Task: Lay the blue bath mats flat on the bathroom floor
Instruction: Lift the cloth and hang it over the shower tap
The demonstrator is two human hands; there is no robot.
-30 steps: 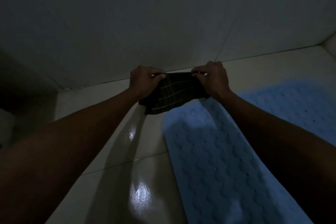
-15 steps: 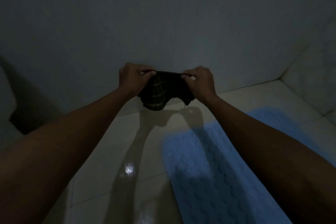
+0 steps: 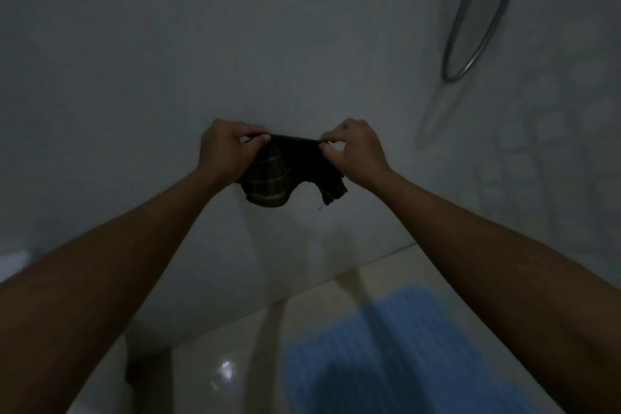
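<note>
- Blue bath mat [image 3: 386, 356] lies flat on the floor [image 3: 208, 363], toward its right side, far end just short of the wall [image 3: 235, 60] — looks already laid; arm shadows cross it.
- Neither hand touches the mat. Both are raised in front of the wall, well above the floor.
- Left hand [image 3: 225, 148] and right hand [image 3: 356, 148] each pinch the top edge of a dark striped cloth [image 3: 285, 175], thumb against fingers, edge pulled taut between them.
- Cloth hangs free below that edge, lower part bunched and uneven — held this way probably to open it out or hang it up.
- Looped metal hose [image 3: 477, 10] hangs on the wall at upper right, well apart from the hands.
- Only one mat in view; can't tell where any other is. Dim light, detail is poor.
</note>
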